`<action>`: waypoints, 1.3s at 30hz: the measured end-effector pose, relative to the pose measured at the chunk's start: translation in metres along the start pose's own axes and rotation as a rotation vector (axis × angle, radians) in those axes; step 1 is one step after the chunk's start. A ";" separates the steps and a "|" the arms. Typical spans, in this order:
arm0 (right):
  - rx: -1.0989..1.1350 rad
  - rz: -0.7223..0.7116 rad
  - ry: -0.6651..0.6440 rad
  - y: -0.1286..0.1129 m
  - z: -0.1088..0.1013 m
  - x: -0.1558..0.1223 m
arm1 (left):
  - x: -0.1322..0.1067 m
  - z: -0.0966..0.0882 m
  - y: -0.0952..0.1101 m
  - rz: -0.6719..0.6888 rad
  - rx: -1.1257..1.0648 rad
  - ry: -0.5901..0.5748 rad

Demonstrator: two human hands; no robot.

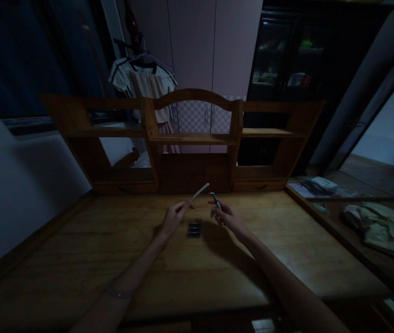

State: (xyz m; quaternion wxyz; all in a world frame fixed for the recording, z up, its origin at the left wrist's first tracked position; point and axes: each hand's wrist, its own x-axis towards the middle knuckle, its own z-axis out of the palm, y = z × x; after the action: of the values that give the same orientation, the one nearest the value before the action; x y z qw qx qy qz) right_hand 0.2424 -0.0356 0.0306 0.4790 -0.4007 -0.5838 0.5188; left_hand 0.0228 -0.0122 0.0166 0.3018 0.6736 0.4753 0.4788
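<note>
Above the middle of the desk, my left hand (174, 217) pinches one end of a thin pale strip (201, 190), which slants up to the right. My right hand (227, 216) is closed round a slim dark tool with a bent metal tip (216, 202); it looks like a pair of tweezers. That tip points left, close to the strip's free end but apart from it. Between and below both hands lies a small case with dark rows (194, 230) on the wooden desk (183, 277). Its contents are too dim to make out.
A wooden shelf unit (191, 138) stands along the desk's back edge. To the right, beyond a raised wooden edge, lie pale cloth (387, 226) and plastic-wrapped items (322, 185). Clothes (144, 78) hang behind the shelf. The room is dim.
</note>
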 end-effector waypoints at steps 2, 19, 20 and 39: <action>-0.049 -0.038 0.057 0.000 -0.001 0.000 | -0.002 0.000 0.005 0.005 -0.033 -0.042; -0.055 -0.092 0.059 -0.001 -0.009 0.005 | -0.003 0.013 0.007 -0.138 -0.141 -0.224; -0.052 -0.083 0.065 -0.001 -0.010 0.005 | -0.003 0.014 0.008 -0.147 -0.142 -0.219; -0.007 -0.141 0.018 -0.013 -0.014 0.007 | 0.006 0.003 -0.007 -0.185 -0.095 -0.051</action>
State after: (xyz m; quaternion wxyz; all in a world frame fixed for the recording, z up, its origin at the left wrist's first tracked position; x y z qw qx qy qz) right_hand 0.2549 -0.0278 0.0444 0.5183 -0.3650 -0.6079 0.4781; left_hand 0.0235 -0.0040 0.0114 0.3884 0.6237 0.5043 0.4536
